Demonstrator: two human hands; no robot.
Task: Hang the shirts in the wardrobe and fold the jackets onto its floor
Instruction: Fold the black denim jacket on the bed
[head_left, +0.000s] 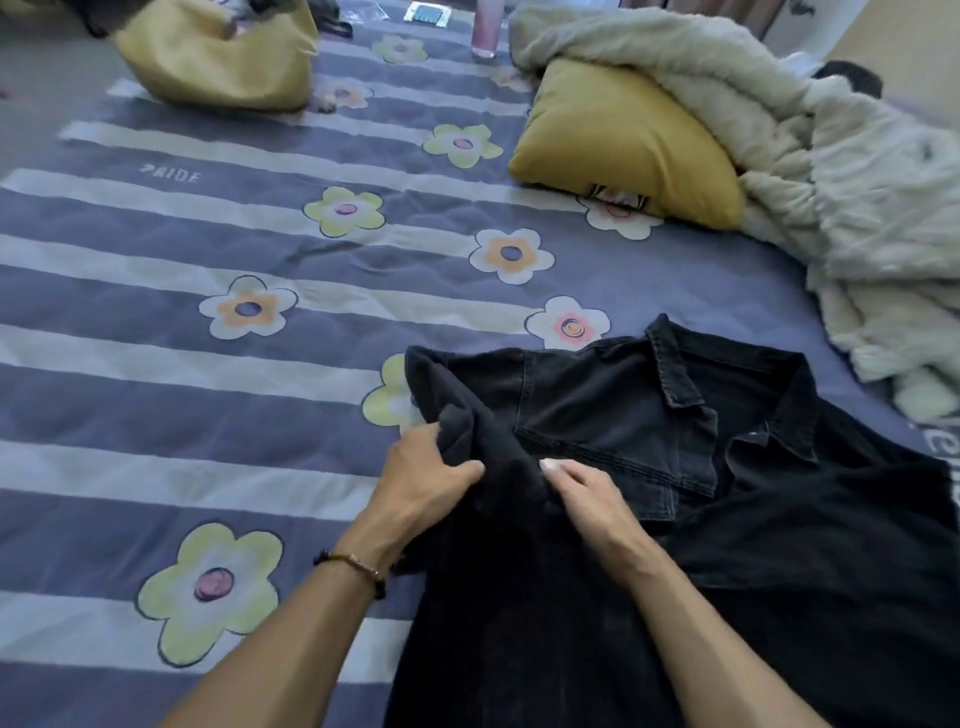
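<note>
A black denim jacket (701, 467) lies spread on the bed at the lower right, collar pointing away from me and front side up. My left hand (426, 478) grips a bunched fold of the jacket's left shoulder or sleeve. Close beside it, my right hand (582, 493) pinches the same dark fold of fabric, thumb on top. Both hands sit over the jacket's left part. No wardrobe or shirt is in view.
The bed wears a purple striped cover (208, 364) with flowers. A yellow pillow (623, 145) and a cream fleece blanket (831, 182) lie at the right. A yellow bag (218, 57) and a pink bottle (488, 26) sit at the far end.
</note>
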